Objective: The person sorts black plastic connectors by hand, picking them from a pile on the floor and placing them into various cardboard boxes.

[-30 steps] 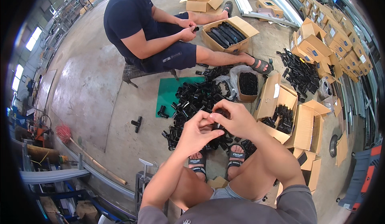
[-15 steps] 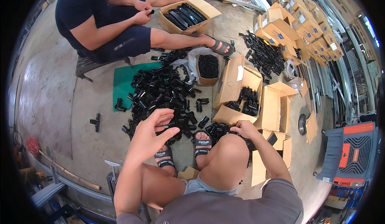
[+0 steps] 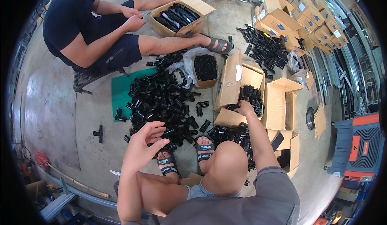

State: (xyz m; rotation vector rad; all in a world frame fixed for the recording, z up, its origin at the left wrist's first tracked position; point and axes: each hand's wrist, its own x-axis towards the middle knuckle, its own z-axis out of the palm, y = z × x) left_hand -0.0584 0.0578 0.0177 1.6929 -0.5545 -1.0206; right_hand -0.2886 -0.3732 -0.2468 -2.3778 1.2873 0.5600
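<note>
My left hand (image 3: 146, 143) is raised above the near edge of a heap of black plastic pipe fittings (image 3: 159, 100). Its fingers are curved and apart from the thumb, with nothing in them. At the front of an open carton (image 3: 229, 82) part-filled with black fittings (image 3: 250, 96), my right hand (image 3: 244, 107) has its fingers curled down. Whatever they may grip is hidden by the hand. A smaller heap of black fittings (image 3: 231, 134) lies between my right forearm and my sandalled foot.
A co-worker (image 3: 66, 27) sits at the far left beside a carton of stacked black parts (image 3: 197, 21). A green mat (image 3: 119, 90) lies under the large heap. Beside my right arm stand another open carton (image 3: 276, 104) and a dark phone-like slab (image 3: 277, 141). Stacked cartons (image 3: 318, 17) fill the far right.
My right hand has moved away from me, from above the small heap to the carton of fittings. My left hand stays raised and open, slightly lower. The whole view has shifted a little.
</note>
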